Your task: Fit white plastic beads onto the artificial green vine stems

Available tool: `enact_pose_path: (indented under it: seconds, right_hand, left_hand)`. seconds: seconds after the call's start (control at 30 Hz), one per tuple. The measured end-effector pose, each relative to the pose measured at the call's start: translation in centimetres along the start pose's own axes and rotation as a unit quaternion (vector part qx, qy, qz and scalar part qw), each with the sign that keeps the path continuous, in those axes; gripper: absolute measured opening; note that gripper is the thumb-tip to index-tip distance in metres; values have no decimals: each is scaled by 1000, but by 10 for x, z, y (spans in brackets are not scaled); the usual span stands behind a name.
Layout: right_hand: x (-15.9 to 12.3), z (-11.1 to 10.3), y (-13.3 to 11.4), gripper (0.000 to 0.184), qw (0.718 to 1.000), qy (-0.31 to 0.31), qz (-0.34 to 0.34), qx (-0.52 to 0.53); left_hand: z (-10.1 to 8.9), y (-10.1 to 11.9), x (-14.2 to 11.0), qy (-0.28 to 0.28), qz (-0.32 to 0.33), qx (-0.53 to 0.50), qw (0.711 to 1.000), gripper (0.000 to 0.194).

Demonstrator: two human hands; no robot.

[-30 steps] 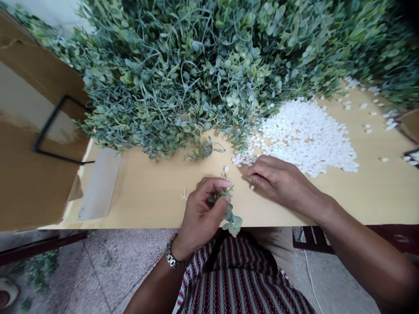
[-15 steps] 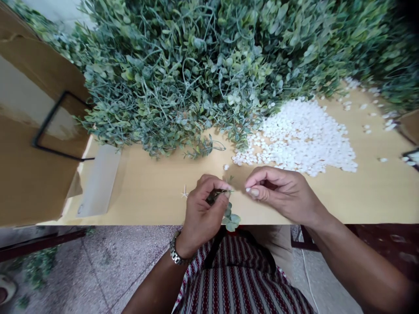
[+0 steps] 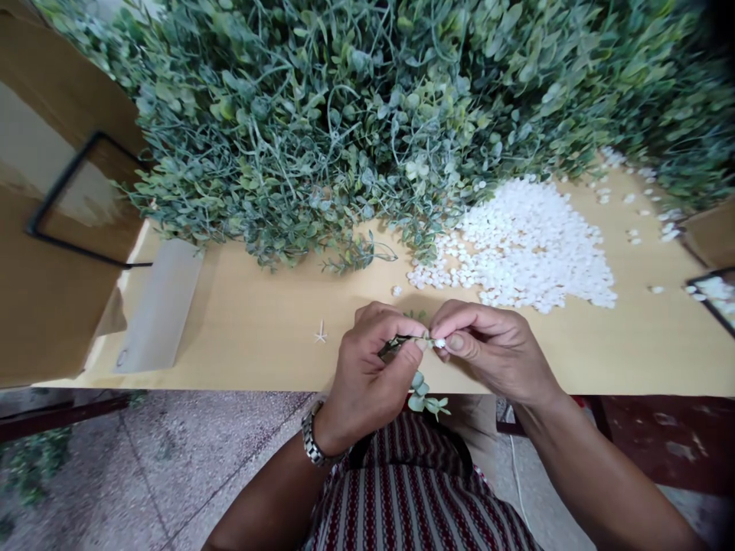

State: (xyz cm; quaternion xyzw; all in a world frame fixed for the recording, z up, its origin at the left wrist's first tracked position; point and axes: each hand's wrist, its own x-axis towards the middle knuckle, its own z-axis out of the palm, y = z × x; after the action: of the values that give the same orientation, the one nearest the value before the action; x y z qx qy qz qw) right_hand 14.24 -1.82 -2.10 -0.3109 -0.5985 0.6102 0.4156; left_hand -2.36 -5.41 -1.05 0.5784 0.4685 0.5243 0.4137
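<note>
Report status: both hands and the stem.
Left hand pinching leafy stem. Right hand holding small white piece at stem's end. Nothing visibly blocking; white pile beyond right hand.

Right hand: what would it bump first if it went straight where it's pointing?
The right hand would probably meet the left hand first; they look very close, though depth is unclear.

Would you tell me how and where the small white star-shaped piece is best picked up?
The star-shaped piece is probably best pinched by its thin stem, from above: the stem shows clear of the splayed prongs. Whether it stands or lies, I can't tell.
</note>
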Motion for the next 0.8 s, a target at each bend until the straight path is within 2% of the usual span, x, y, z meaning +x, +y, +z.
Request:
enact_pose_path:
  seconds: [0.33, 0.63, 0.8]
  right_hand:
    - [-2, 4, -3, 7, 998, 17, -26, -53]
    - [-2, 5, -6, 8, 990, 9, -71, -121]
    - [-5, 6, -3, 6, 994, 24, -48, -100]
  left_hand:
    - [-1, -1, 0, -6, 23, 25, 999, 12]
    - [-5, 1, 3, -31, 116, 107, 987, 12]
    - [-6, 1, 3, -49, 140, 115, 982, 12]
